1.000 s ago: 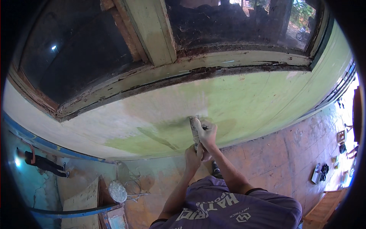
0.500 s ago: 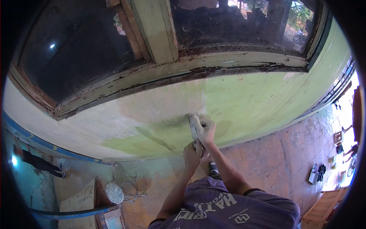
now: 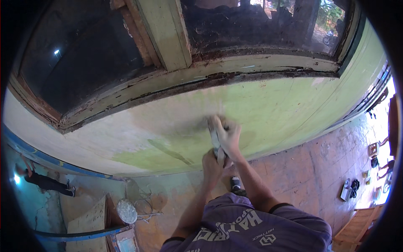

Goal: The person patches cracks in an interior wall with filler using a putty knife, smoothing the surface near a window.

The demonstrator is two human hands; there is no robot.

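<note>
Both my hands grip a flat, pale, dust-coated scraper (image 3: 215,139), which lies upright in the picture against the wall. My left hand (image 3: 211,164) is closed round its lower end. Higher up, my right hand (image 3: 230,139) is wrapped over it, with fingers near the wall surface. The tool's top edge is partly hidden by fingers and blurred. Around it the wall (image 3: 268,113) carries light green paint on the right, while a whitish, stripped-looking area (image 3: 121,122) spreads to the left. A darker streak (image 3: 170,152) runs across the green patch left of my hands.
Above is a weathered window frame (image 3: 168,77) with dark panes. A round, pale-topped object (image 3: 126,211) stands at lower left near a cabinet (image 3: 86,222). Another person (image 3: 48,182) is at far left. A wooden bench (image 3: 357,224) and small items sit on the tiled floor (image 3: 294,180) at right.
My hands and the scraper have moved slightly up along the wall. At far left, the other person has come further into view, an arm now showing against the wall.
</note>
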